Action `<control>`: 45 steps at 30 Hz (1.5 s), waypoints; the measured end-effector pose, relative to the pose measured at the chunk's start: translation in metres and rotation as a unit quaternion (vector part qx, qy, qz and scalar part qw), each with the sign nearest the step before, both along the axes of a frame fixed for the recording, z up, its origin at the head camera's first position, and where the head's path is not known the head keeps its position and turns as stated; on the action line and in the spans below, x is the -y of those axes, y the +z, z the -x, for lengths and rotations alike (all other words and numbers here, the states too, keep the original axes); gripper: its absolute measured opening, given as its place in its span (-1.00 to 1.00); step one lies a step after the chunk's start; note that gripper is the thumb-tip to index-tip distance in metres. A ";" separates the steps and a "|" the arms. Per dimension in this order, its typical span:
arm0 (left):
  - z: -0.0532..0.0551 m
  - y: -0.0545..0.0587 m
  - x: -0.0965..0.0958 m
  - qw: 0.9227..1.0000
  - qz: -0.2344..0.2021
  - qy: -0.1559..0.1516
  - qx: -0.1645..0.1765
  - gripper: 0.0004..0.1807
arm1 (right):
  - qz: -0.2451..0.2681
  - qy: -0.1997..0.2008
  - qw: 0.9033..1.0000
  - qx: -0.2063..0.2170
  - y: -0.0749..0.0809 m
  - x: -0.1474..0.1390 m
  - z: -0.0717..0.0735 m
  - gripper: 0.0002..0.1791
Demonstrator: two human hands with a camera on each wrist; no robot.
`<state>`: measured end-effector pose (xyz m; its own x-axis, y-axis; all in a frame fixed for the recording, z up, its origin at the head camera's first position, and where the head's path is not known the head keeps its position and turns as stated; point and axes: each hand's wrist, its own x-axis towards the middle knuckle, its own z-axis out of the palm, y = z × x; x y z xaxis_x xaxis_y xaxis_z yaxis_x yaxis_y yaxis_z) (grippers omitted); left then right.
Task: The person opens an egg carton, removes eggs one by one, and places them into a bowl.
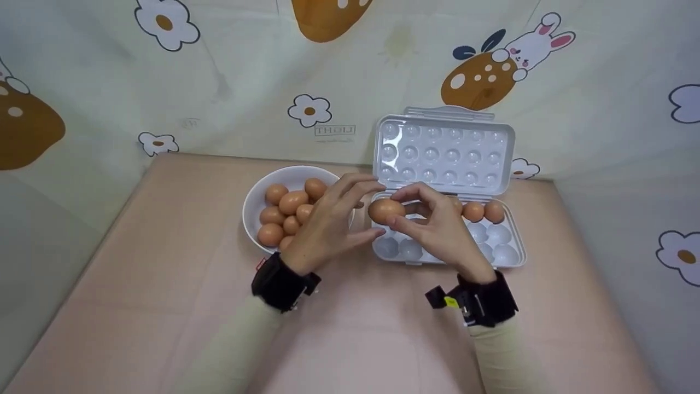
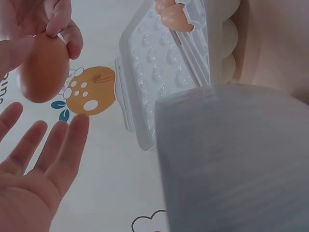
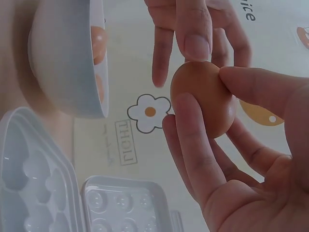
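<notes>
A brown egg [image 1: 386,211] is pinched between the thumb and fingers of my right hand [image 1: 440,230], above the left side of the egg carton [image 1: 517,246]. My left hand [image 1: 328,227] reaches over the right part of the white bowl [image 1: 251,219], its fingers spread beside the egg. In the left wrist view, those fingers stand apart from the egg [image 2: 43,70]. Several brown eggs [image 1: 293,202] lie in the bowl, some hidden by my left hand. Brown eggs [image 1: 473,212] sit in the carton's back row, partly behind my right hand.
The carton's dimpled lid [image 1: 445,150] stands raised at the back, near a patterned curtain [image 1: 235,82]. Front cups [image 1: 410,250] of the carton show no eggs. A pinkish cloth [image 1: 164,262] covers the table.
</notes>
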<state>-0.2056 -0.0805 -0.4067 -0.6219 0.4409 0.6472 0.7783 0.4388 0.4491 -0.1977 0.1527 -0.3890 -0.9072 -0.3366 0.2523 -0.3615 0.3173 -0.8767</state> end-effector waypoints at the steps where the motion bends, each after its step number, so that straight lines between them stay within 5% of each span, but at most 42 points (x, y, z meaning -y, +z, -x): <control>1: 0.000 0.000 -0.001 1.000 -0.004 -0.005 0.001 -0.30 | 0.004 0.002 1.000 0.003 0.000 0.001 -0.001 -0.57; 17: -0.004 -0.005 -0.009 1.000 0.014 -0.014 -0.015 -0.48 | 0.043 0.018 0.999 0.024 -0.005 0.004 -0.006 -0.58; 27: -0.004 0.000 -0.006 1.000 0.010 -0.011 0.005 -0.54 | 0.053 0.036 0.997 0.035 -0.003 0.004 -0.007 -0.59; 38: 0.005 0.017 0.041 0.998 0.026 0.037 0.044 -0.59 | 0.034 -0.012 0.999 0.002 0.002 -0.010 -0.001 -0.58; 45: 0.008 0.028 0.076 0.991 0.022 0.083 0.099 -0.56 | 0.019 -0.038 0.999 -0.007 0.002 -0.016 0.001 -0.54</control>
<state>-0.2134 -0.1566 -0.3784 -0.8011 0.3467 0.4879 0.5924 0.5761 0.5633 -0.1992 0.1688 -0.3866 -0.9261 -0.2559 0.2773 -0.3504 0.3104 -0.8837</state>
